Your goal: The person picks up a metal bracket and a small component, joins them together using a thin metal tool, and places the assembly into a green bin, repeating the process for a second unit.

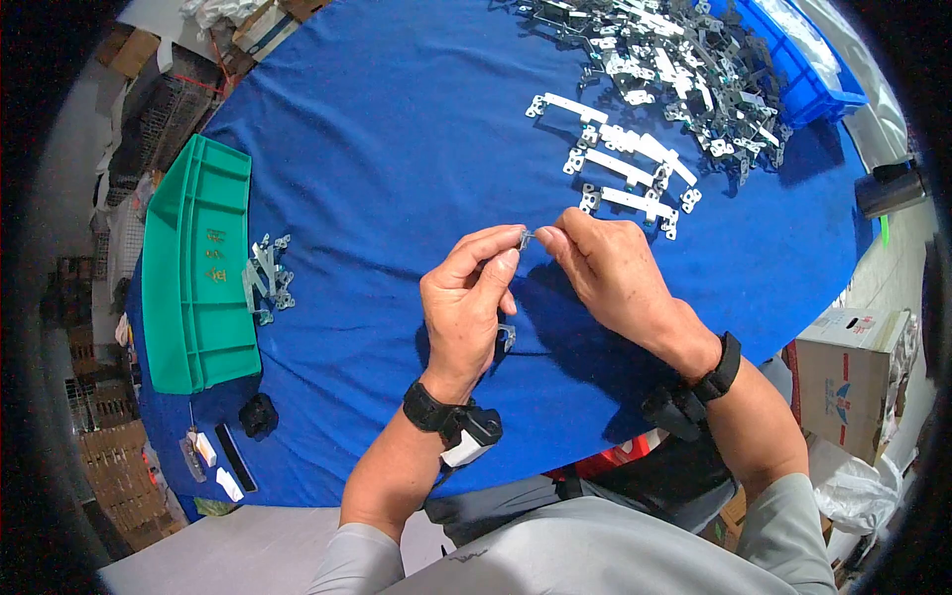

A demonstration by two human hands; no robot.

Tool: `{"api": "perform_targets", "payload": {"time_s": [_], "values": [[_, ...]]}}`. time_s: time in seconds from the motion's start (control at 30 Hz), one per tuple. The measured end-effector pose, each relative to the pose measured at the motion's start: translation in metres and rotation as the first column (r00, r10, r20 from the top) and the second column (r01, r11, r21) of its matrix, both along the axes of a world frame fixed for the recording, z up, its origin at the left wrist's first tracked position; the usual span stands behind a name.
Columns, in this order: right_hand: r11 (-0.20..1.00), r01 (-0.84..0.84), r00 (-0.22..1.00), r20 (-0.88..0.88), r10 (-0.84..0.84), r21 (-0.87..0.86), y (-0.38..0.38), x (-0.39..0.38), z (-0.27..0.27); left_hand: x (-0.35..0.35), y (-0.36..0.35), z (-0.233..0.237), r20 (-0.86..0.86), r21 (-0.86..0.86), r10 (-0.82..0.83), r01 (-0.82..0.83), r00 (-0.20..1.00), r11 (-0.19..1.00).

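My left hand (464, 302) is closed around a small metal bracket (509, 337), whose lower end shows below the fingers. The bracket's upper end sticks out between thumb and forefinger. My right hand (613, 273) pinches at that upper end, thumb against the curled fingers; the fingers hide whether a separate small part is there. Just beyond my right hand, several white-and-silver metal brackets (620, 167) with holed end plates lie in rough rows on the blue cloth.
A large heap of metal brackets (684, 74) lies at the back right beside a blue crate (843, 102). To the left, a green bin (203, 288) stands by a small pile of brackets (268, 278). A black crumpled item (259, 416) is near the table's front left, with a cardboard box (843, 372) off to the right.
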State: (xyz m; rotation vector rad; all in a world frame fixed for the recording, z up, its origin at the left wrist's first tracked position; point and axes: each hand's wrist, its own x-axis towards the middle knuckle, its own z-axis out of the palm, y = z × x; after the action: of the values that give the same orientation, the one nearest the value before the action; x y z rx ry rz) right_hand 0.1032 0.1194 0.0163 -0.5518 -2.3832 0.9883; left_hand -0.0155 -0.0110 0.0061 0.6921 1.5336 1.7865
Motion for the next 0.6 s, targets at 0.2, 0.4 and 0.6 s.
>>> {"api": "perform_targets", "payload": {"time_s": [0.2, 0.4, 0.6], "values": [[1.0, -0.004, 1.0, 0.021, 0.005, -0.03, 0.0, 0.0, 0.001, 0.0, -0.001, -0.002, 0.011, 0.029, -0.004, 0.004, 1.0, 1.0], [0.99, -0.008, 1.0, 0.029, 0.004, 0.141, -0.003, -0.002, -0.01, 0.004, 0.002, -0.002, -0.019, 0.003, 0.09, -0.09, 0.996, 0.996], [0.999, -0.028, 0.999, 0.035, 0.027, 0.032, -0.002, 0.001, -0.005, 0.004, 0.001, -0.005, -0.008, 0.006, 0.091, -0.09, 0.996, 0.996]]}}
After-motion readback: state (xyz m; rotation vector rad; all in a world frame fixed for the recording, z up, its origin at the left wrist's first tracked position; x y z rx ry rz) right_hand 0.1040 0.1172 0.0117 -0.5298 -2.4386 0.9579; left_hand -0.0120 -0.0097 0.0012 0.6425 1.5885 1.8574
